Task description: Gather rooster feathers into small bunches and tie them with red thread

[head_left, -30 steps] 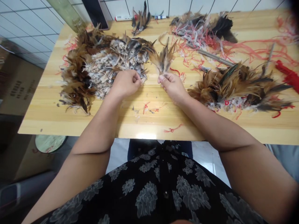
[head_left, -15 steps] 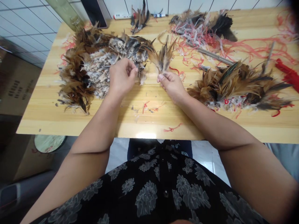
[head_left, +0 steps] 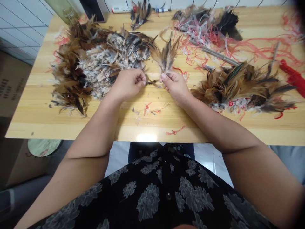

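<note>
My right hand (head_left: 175, 86) pinches the base of a small fan of brown feathers (head_left: 165, 55), whose tips point away from me. Close by on the left, my left hand (head_left: 131, 83) is closed at the fingertips on a thin dark feather (head_left: 152, 82) that reaches toward my right hand. Beneath and beyond my left hand lies a large heap of brown and pale fluffy feathers (head_left: 92, 63). Another pile of brown feathers (head_left: 233, 84), with white and red bits at its base, lies to the right.
On the wooden table (head_left: 59, 127) are tangled pink and white strings (head_left: 202, 31), a thin rod (head_left: 219, 55), a red bundle (head_left: 292, 76), markers (head_left: 122, 10), a dark phone-like slab (head_left: 92, 9) and a small feather bunch (head_left: 140, 16). Red scraps lie near the front edge.
My left hand has moved down from the heap and now has a thin feather at its fingertips. My right hand keeps its bunch in nearly the same place. The view has shifted slightly.
</note>
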Motion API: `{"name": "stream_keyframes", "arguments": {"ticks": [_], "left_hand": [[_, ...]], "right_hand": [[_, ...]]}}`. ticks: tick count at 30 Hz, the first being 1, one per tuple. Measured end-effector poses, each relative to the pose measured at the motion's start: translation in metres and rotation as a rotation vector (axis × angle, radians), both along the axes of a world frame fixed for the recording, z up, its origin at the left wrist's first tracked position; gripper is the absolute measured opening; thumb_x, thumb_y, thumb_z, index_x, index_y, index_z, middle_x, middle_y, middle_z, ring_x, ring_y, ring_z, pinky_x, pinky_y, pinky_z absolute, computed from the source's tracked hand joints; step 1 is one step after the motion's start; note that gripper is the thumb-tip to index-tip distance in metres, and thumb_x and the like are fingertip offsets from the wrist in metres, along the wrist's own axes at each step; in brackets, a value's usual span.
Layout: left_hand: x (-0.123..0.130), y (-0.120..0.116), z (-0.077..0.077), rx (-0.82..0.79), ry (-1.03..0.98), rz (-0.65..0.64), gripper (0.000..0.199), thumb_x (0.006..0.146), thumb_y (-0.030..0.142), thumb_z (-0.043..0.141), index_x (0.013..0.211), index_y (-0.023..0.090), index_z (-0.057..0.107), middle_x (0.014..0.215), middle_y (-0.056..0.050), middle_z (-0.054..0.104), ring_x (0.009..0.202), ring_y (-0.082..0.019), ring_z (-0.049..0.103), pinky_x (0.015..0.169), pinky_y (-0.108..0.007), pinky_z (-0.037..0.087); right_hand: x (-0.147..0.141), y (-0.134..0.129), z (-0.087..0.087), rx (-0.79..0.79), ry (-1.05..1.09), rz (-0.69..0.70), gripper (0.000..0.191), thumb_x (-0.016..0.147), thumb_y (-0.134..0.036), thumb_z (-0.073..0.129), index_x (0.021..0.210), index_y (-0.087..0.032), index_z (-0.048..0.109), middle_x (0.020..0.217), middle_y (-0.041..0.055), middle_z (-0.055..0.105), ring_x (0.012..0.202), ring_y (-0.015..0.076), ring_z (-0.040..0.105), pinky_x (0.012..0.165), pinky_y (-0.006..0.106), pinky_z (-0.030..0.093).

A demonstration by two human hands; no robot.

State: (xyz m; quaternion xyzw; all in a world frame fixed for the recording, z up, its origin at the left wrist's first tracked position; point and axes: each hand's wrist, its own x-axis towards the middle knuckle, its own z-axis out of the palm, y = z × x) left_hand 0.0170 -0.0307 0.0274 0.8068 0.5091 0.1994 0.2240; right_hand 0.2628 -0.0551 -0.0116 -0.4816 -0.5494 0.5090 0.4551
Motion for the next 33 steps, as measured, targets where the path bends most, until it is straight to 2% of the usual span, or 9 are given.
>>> {"name": "stream_keyframes", "arguments": {"ticks": [4,6,9,14,17,20,25,30,33], "left_hand": [[-0.005,0.004,-0.002,0.018,0.084,-0.009,0.007,0.097,0.028,0.076,0.1,0.03,0.082,0.112,-0.006,0.087,0.116,-0.036,0.078,0.12,-0.059,0.064],[-0.009,0.004,0.001,0.032,0.152,0.012,0.007,0.099,0.028,0.075,0.101,0.028,0.082,0.116,-0.009,0.084,0.118,-0.037,0.075,0.123,-0.062,0.06],[-0.013,0.001,0.008,0.081,0.126,0.054,0.017,0.108,0.041,0.078,0.102,0.026,0.082,0.11,-0.01,0.079,0.119,-0.037,0.07,0.119,-0.06,0.059],[-0.006,-0.004,0.011,0.07,-0.184,0.122,0.048,0.113,0.072,0.084,0.108,0.024,0.078,0.104,-0.006,0.075,0.107,-0.029,0.071,0.101,-0.052,0.064],[0.002,-0.002,0.004,-0.048,-0.268,0.129,0.049,0.121,0.072,0.078,0.113,0.024,0.072,0.095,-0.003,0.072,0.102,-0.027,0.075,0.093,-0.049,0.065],[0.008,-0.001,-0.001,-0.155,-0.3,0.113,0.04,0.126,0.062,0.073,0.111,0.025,0.069,0.088,-0.003,0.074,0.1,-0.028,0.081,0.087,-0.047,0.067],[0.018,-0.01,0.002,-0.286,-0.408,0.059,0.024,0.122,0.041,0.077,0.106,0.025,0.068,0.104,-0.007,0.086,0.097,-0.029,0.088,0.087,-0.048,0.073],[0.029,-0.019,0.002,-0.252,-0.412,0.03,0.041,0.123,0.065,0.082,0.117,0.026,0.075,0.108,-0.007,0.089,0.113,-0.034,0.091,0.092,-0.052,0.075],[0.032,-0.019,-0.001,-0.222,-0.382,0.051,0.052,0.121,0.076,0.084,0.114,0.025,0.072,0.107,-0.006,0.088,0.115,-0.034,0.09,0.092,-0.051,0.072]], "right_hand": [[0.001,0.0,-0.002,-0.003,0.0,-0.003,0.059,0.119,-0.071,0.088,0.09,-0.027,0.06,0.079,-0.004,0.05,0.08,0.0153,0.048,0.074,0.028,0.047],[0.002,0.0,-0.003,-0.002,0.004,0.0,0.059,0.12,-0.068,0.087,0.089,-0.027,0.059,0.079,-0.0041,0.05,0.079,0.0147,0.048,0.074,0.028,0.046],[0.002,0.001,-0.003,-0.007,0.006,0.01,0.057,0.124,-0.065,0.083,0.089,-0.026,0.059,0.08,-0.0039,0.05,0.08,0.0143,0.049,0.075,0.028,0.047],[0.003,0.001,-0.002,-0.002,-0.009,0.003,0.058,0.122,-0.07,0.084,0.091,-0.026,0.061,0.082,-0.0032,0.052,0.083,0.0147,0.053,0.076,0.027,0.05],[0.003,-0.001,0.0,-0.003,-0.003,0.004,0.059,0.121,-0.07,0.084,0.09,-0.026,0.062,0.082,-0.0029,0.053,0.084,0.0146,0.054,0.076,0.027,0.05],[0.003,-0.002,0.002,-0.011,-0.001,-0.004,0.057,0.122,-0.069,0.084,0.091,-0.025,0.063,0.081,-0.0026,0.055,0.084,0.0149,0.056,0.077,0.027,0.052],[0.001,-0.002,0.003,-0.006,-0.026,-0.002,0.055,0.119,-0.064,0.089,0.089,-0.025,0.063,0.081,-0.0028,0.055,0.086,0.0157,0.058,0.08,0.029,0.051],[0.0,-0.001,0.0,0.016,-0.045,0.054,0.051,0.119,-0.054,0.092,0.085,-0.023,0.071,0.079,-0.0032,0.053,0.082,0.0162,0.05,0.081,0.032,0.045],[-0.002,-0.001,0.0,0.006,-0.035,0.073,0.047,0.119,-0.051,0.093,0.085,-0.021,0.077,0.075,-0.0041,0.051,0.081,0.0157,0.046,0.08,0.032,0.042]]}}
